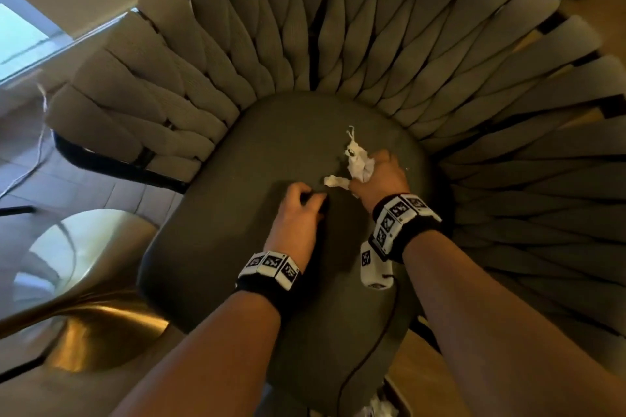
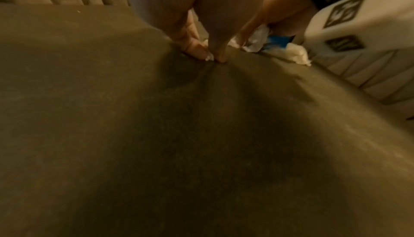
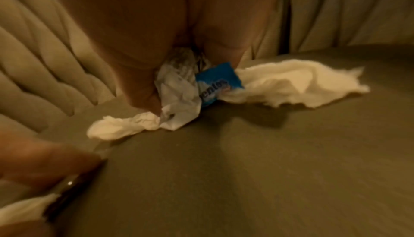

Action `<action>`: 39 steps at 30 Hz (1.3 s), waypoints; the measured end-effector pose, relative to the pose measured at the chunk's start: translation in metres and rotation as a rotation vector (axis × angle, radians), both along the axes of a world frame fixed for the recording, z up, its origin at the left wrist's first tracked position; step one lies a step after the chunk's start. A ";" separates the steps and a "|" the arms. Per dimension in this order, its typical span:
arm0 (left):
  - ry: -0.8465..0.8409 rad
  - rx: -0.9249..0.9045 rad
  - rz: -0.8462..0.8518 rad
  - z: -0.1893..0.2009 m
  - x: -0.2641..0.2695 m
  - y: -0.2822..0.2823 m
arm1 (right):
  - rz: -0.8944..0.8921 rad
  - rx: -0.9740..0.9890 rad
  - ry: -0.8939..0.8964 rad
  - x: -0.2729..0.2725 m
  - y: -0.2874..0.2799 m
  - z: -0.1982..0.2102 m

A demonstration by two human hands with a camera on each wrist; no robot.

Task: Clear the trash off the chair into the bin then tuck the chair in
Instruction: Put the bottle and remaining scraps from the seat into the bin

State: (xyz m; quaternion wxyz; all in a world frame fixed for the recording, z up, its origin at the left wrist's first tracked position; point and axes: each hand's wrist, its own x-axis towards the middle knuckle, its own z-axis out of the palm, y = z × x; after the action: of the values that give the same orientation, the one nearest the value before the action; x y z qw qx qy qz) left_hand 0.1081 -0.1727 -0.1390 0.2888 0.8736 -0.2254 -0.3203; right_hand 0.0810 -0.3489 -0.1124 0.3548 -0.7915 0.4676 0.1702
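Observation:
The chair's grey seat cushion (image 1: 237, 213) fills the middle of the head view, ringed by a woven beige back (image 1: 305, 27). My right hand (image 1: 369, 166) grips a bundle of trash (image 1: 359, 159) low over the seat: crumpled white paper (image 3: 179, 102), a blue sweet wrapper (image 3: 215, 83) and white tissue (image 3: 291, 84). A tissue strand (image 1: 335, 181) trails from it onto the cushion. Just left of it, my left hand (image 1: 315, 196) pinches a small white tissue scrap (image 2: 209, 57) against the seat, fingertips (image 2: 197, 51) pressed into the fabric.
A table with a brass base (image 1: 84, 322) and glass top stands to the chair's left. A thin white cable (image 1: 37, 152) lies on the tiled floor behind it. At the bottom edge, below the seat front, some white crumpled material (image 1: 382, 408) shows; its container is cut off.

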 end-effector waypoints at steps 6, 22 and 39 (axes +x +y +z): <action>-0.088 0.088 -0.095 -0.001 -0.004 0.009 | -0.258 0.139 -0.159 -0.043 -0.001 0.029; 0.015 0.014 0.348 0.025 -0.043 0.080 | -0.434 0.276 -0.219 -0.162 0.095 0.061; 0.188 -0.101 0.330 0.056 -0.299 0.158 | -0.294 0.332 -0.152 -0.424 0.186 0.089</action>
State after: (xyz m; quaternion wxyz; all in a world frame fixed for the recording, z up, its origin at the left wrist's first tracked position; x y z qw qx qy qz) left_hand -0.1905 -0.0145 -0.0829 0.4007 0.8492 -0.0670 -0.3373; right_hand -0.3425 -0.1627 -0.0238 0.5353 -0.6561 0.5154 0.1314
